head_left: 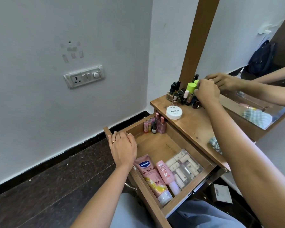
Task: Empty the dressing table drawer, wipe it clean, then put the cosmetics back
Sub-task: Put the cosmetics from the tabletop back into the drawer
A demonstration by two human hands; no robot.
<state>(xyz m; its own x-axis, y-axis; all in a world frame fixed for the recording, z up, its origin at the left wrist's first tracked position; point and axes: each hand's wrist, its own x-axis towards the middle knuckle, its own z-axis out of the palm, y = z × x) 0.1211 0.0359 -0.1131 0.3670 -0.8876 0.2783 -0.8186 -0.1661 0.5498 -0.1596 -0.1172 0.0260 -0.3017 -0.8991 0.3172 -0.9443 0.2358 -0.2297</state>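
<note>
Emptying partway: R hand pinches green-cap bottle on tabletop, L hand rests flat on drawer rim; Vaseline tube, clear case still in, wipe pending.

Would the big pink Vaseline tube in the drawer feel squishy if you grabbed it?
Probably squishy: the Vaseline tube looks like soft plastic, flattened at its sealed end. It likely won't roll, lying flat beside the pink bottle.
</note>
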